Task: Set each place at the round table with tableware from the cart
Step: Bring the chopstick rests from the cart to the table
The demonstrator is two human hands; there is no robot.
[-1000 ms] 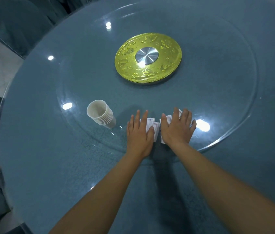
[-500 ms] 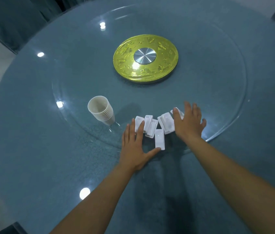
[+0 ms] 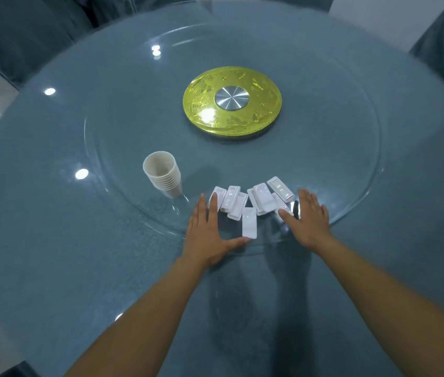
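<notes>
Your left hand (image 3: pixel 207 235) lies flat on the glass turntable (image 3: pixel 351 148), fingers straight, thumb beside one white rest (image 3: pixel 249 226) near the edge. Your right hand (image 3: pixel 308 217) is also flat and spread, touching the right end of the scattered rests (image 3: pixel 260 201). A cup stack (image 3: pixel 163 174) stands just left. A gold hub (image 3: pixel 232 102) marks the table (image 3: pixel 52 268) centre.

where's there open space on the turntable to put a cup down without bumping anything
Bare glass lies between the cup stack and the gold hub, and across the turntable's right side beyond the hub. It is crowded at the near rim, where the white rests fan out between the left hand and right hand.
</notes>
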